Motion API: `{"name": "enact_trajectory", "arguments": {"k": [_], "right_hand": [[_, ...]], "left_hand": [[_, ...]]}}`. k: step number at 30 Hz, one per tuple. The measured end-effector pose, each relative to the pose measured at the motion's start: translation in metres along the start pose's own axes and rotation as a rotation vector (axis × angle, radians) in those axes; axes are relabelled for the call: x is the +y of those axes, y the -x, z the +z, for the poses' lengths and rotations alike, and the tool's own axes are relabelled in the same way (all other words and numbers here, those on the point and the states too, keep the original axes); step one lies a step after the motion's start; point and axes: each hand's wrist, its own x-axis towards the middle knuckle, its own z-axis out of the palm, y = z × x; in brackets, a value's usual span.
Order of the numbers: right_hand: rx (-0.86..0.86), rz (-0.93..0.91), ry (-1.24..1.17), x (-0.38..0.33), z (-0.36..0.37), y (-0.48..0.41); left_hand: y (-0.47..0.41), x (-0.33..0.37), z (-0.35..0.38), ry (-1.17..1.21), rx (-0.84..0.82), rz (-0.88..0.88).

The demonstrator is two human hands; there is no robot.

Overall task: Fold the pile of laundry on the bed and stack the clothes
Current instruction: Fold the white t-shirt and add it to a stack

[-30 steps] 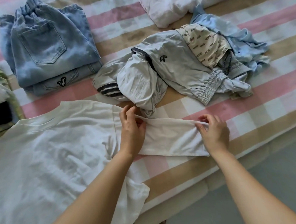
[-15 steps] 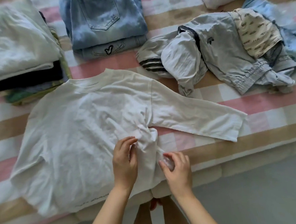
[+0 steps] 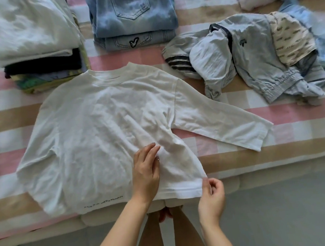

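Right hand (image 3: 211, 195) fingers curling, pinching hem corner of white long-sleeve shirt (image 3: 101, 126). Left hand (image 3: 145, 173) fingers lying fairly straight, pressing on shirt near hem. Shirt lying spread flat at near edge of striped bed (image 3: 274, 159). Folded jeans (image 3: 132, 20) and folded stack (image 3: 29, 36) sitting beyond; unfolded pile (image 3: 253, 60) lying far right.

Single view: head-worn wide-angle cam, held above the near side of the bed (image 3: 274, 154), aimed fwd & down. Left hand (image 3: 145, 171) & right hand (image 3: 211, 194) are caught close, btm centre. White shirt (image 3: 101, 126) is framed just beyond the fingers (image 3: 150, 149); floor (image 3: 287, 214) is seen wrist-side.
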Motion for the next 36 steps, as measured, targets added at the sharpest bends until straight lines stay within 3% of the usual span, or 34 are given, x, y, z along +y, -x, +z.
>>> {"name": "enact_trajectory", "arguments": {"k": [10, 12, 15, 19, 23, 29, 32, 36], "right_hand": [[0.03, 0.166, 0.004, 0.027, 0.007, -0.031], [0.059, 0.119, 0.032, 0.021, 0.008, -0.031], [0.042, -0.118, 0.074, -0.001, 0.012, -0.015], [-0.214, -0.295, 0.027, -0.038, 0.04, 0.023], [-0.483, -0.285, -0.035, -0.059, 0.086, 0.057], [-0.818, -0.356, 0.174, -0.052, 0.146, 0.106], [-0.95, -0.401, 0.32, -0.043, 0.169, 0.129], [-1.004, -0.41, 0.403, -0.035, 0.193, 0.148]], "left_hand": [[0.006, -0.008, 0.015, -0.159, -0.185, -0.037], [0.005, -0.009, 0.011, -0.103, -0.164, -0.002], [0.007, -0.013, -0.007, 0.023, -0.052, -0.017], [0.007, -0.027, -0.04, 0.139, 0.127, -0.131], [0.011, -0.059, -0.077, 0.156, 0.258, -0.245], [0.042, -0.119, -0.123, 0.106, 0.472, -0.511], [0.067, -0.14, -0.132, 0.115, 0.465, -0.6], [0.089, -0.154, -0.129, 0.151, 0.439, -0.728]]}}
